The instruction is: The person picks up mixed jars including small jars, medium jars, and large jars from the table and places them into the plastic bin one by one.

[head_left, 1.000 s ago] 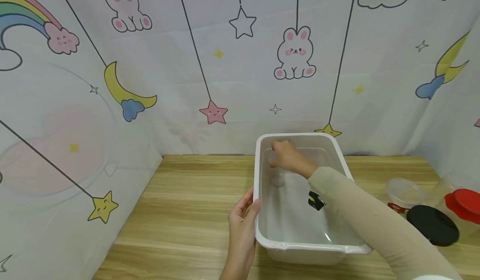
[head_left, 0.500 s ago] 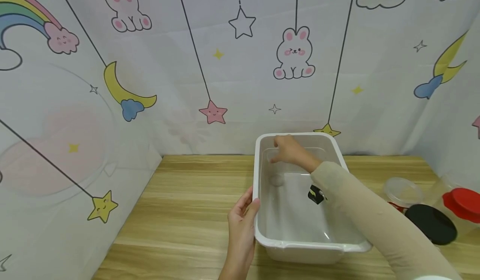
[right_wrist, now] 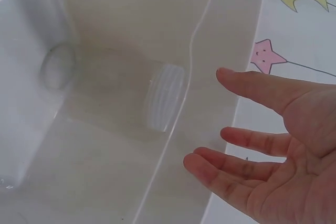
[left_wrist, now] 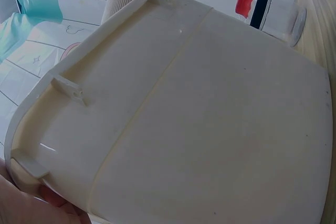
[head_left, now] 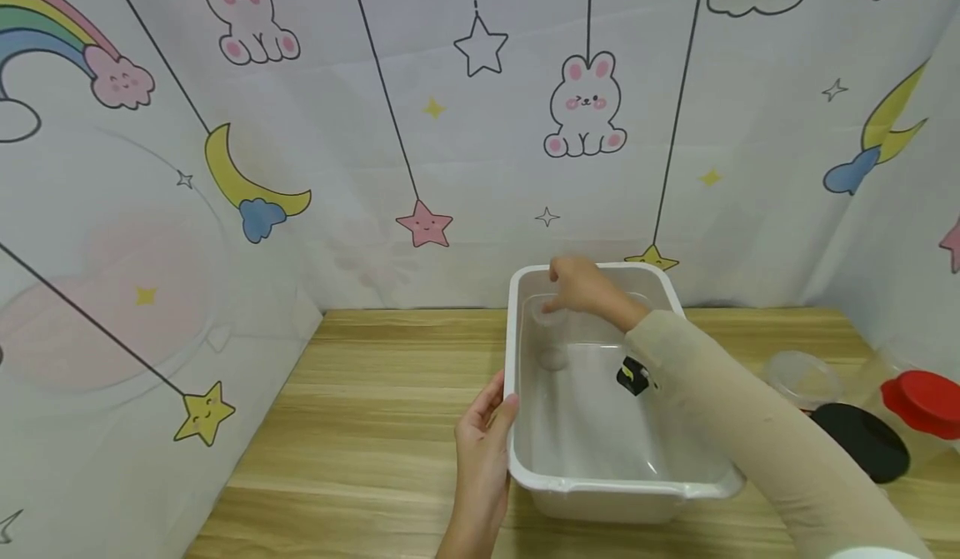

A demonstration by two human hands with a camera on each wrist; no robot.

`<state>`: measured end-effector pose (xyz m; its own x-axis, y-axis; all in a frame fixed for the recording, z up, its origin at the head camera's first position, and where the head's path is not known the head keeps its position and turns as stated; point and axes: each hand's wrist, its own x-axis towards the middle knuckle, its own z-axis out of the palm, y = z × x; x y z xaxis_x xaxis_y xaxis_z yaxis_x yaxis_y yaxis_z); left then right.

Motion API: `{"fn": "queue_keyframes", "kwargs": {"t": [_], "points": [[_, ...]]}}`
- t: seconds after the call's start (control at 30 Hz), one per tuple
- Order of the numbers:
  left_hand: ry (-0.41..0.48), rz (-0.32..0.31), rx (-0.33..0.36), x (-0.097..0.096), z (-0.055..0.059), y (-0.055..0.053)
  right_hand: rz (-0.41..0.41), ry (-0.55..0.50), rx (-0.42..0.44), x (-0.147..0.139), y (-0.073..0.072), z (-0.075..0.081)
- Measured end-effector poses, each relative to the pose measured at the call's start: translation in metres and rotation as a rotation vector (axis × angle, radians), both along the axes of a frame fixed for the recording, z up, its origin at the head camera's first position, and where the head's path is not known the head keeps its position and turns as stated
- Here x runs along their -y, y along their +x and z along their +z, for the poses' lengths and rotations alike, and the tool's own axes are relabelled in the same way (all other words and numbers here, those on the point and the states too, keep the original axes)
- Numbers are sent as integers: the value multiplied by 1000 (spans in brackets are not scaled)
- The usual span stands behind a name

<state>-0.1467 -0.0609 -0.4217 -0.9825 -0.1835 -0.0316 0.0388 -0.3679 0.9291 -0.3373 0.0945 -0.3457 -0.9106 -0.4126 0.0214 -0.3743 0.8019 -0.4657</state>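
A white plastic basin [head_left: 517,451] holding water stands on the wooden table [head_left: 360,426]. My left hand [head_left: 486,434] grips its left rim, thumb over the edge; in the left wrist view the basin's outer wall [left_wrist: 210,119] fills the frame and a fingertip [left_wrist: 52,198] shows under the rim. My right hand [head_left: 583,288] hovers at the basin's far end, open with fingers [right_wrist: 252,140] spread. Just below it a clear jar [right_wrist: 121,93] with a threaded mouth lies on its side in the water, untouched. In the head view the jar [head_left: 550,326] shows faintly.
To the right of the basin sit a clear round container [head_left: 802,373], a black lid [head_left: 858,442] and a red-lidded clear jar [head_left: 924,402]. A printed cloth backdrop [head_left: 420,167] closes off the table's back and left side. Bare wood lies left of the basin.
My right hand has risen from low in the basin toward the far rim. The left hand and the basin have stayed put.
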Motion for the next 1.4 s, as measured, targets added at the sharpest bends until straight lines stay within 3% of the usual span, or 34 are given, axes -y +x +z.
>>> {"fn": "queue_keyframes", "kwargs": {"t": [0.7, 0.97, 1.4], "points": [[8, 11, 3, -3, 0, 0, -19, 21, -49, -18, 1, 26], [4, 13, 15, -3, 1, 0, -48, 23, -19, -27, 0, 43], [2, 24, 13, -3, 1, 0, -70, 19, -69, -48, 5, 64]]}}
